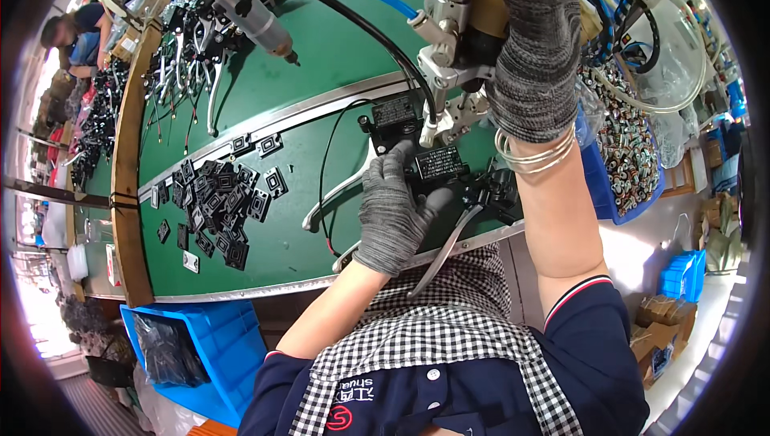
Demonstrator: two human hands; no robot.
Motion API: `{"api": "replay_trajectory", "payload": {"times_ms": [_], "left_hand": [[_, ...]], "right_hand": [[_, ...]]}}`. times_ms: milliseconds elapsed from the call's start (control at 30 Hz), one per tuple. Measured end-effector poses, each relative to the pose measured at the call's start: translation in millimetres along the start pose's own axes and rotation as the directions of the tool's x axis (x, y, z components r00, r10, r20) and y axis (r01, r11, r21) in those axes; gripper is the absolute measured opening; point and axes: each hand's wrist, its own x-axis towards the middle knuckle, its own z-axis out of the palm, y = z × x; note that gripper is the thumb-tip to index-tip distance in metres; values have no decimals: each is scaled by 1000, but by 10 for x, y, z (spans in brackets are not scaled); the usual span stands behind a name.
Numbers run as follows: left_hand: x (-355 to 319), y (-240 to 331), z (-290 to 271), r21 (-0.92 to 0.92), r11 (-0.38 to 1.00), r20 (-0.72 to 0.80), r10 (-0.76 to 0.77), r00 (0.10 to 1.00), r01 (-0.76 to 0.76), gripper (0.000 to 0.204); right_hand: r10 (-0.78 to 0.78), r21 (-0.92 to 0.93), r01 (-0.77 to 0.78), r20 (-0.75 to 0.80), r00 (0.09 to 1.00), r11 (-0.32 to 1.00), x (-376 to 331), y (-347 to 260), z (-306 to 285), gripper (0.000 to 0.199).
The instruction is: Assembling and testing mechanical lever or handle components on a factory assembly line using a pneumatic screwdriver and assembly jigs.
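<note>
My left hand (391,215), in a grey knit glove, bends over a brake lever assembly at the table's front edge. Its fingers and thumb straddle the black rectangular housing (439,164), which has pale print on top. A second black housing (393,113) lies just beyond, with a silver lever (333,201) reaching left. Another brake lever (449,250) with black fittings hangs over the front edge, right of my left hand. My right hand (533,43), also gloved, is raised beside a metal upright tool (455,31) with a brown cylinder; its fingers are hidden.
A pile of small black square-patterned plates (220,207) lies left on the green table (297,159). An air screwdriver (253,19) hangs above. More levers (192,51) sit behind the metal rail. A blue bin (634,171) of small metal parts stands right. Another person (84,35) is far left.
</note>
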Motion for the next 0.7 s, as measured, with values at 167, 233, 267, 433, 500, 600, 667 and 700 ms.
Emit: {"api": "replay_trajectory", "payload": {"times_ms": [167, 233, 267, 433, 500, 600, 667, 700], "left_hand": [[178, -42, 50, -569, 787, 212, -139, 967, 237, 63], [185, -63, 1, -631, 621, 437, -210, 875, 465, 58], [156, -127, 38, -642, 643, 397, -188, 898, 418, 55], [150, -155, 93, -655, 636, 383, -184, 905, 407, 54], [157, -158, 101, -670, 622, 378, -184, 907, 406, 54], [168, -130, 96, -674, 627, 368, -173, 913, 390, 53], [179, -126, 84, -666, 636, 375, -166, 912, 390, 53], [178, -130, 78, -658, 648, 380, -156, 912, 385, 53]], "right_hand": [[4, 3, -4, 8, 1000, 1000, -47, 17, -32, 41], [-1, 4, 1, 12, 1000, 1000, -43, 36, -26, 41], [-6, 1, 6, 19, 1000, 1000, -22, 47, -12, 41], [-33, -9, 33, 31, 999, 999, 72, 73, -19, 41], [-35, -15, 35, 39, 999, 999, 84, 97, -29, 41], [-31, -19, 32, 42, 999, 999, 86, 116, -45, 41], [-22, -25, 23, 43, 999, 999, 47, 98, -32, 41], [-21, -26, 22, 43, 999, 999, 23, 85, -30, 41]]}}
